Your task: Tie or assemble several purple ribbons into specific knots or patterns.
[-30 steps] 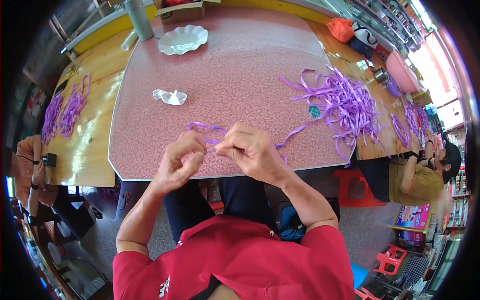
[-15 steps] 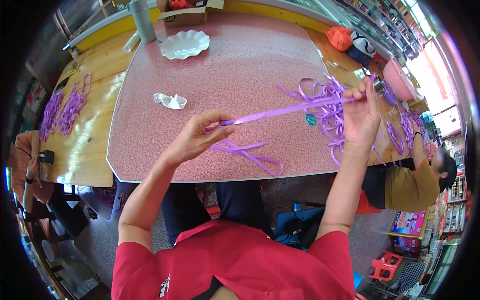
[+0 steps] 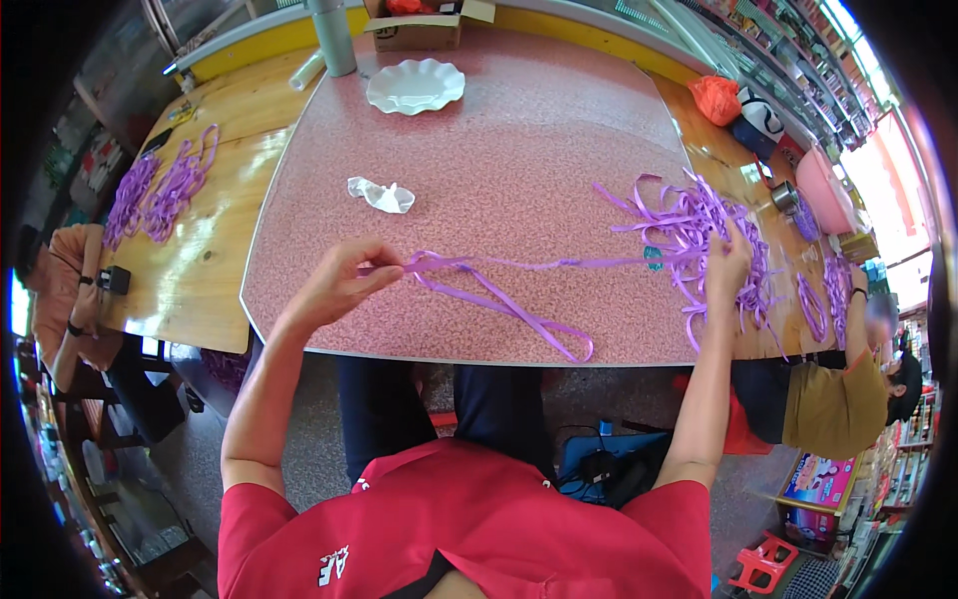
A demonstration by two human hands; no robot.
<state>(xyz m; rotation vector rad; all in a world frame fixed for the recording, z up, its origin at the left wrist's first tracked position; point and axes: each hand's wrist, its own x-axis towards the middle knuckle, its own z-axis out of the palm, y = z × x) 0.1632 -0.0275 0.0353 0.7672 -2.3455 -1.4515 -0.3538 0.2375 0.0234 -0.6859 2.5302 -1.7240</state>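
A narrow purple ribbon (image 3: 624,263) runs across the table between my two hands, close to its surface. At its left end my left hand (image 3: 344,283) pinches it between thumb and fingers. My right hand (image 3: 728,265) is closed on the other end, over a tangled heap of purple ribbons (image 3: 689,212). A folded loop of ribbon (image 3: 504,302) lies in front of me, reaching toward the table's near edge. Partly under the stretched ribbon, beside the heap, is a small teal round piece (image 3: 654,258).
On the pink table (image 3: 479,160) are a crumpled white wrapper (image 3: 382,195), a scalloped white plate (image 3: 415,87), a pale green flask (image 3: 332,40) and a cardboard box (image 3: 417,33). More purple ribbons (image 3: 175,190) lie on the left wooden table. People sit at both sides.
Both hands have come down and moved farther apart. The right hand dropped from above the heap into it, and the ribbon now hangs low over the table. My view has shifted slightly left.
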